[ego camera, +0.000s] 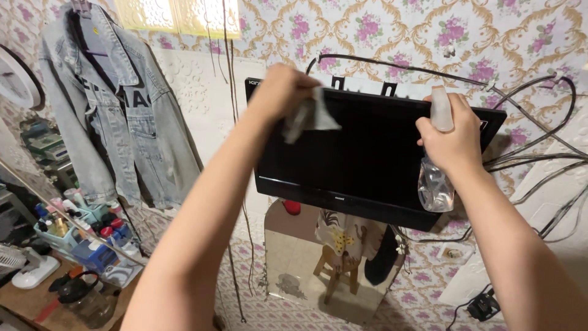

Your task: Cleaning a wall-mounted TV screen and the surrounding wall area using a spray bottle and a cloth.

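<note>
up high, left hand [283,91] pressing cloth [309,117] near screen [367,165] top edge, right hand [450,138] gripping spray bottle [436,178]

Jacket [116,104] left of television [367,153], mirror [324,270] below.

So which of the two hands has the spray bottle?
The right hand grips the clear spray bottle in front of the black screen; the left hand holds a grey cloth instead.

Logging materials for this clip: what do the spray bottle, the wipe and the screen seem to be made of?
Spray bottle in the right hand: clear thin plastic, glossy, see-through with creased highlights. Wipe in the left hand: soft pale cloth or tissue, matte and limp; blur leaves it open. Screen: dark smooth panel, probably glass or plastic, in a glossy black plastic frame.
</note>
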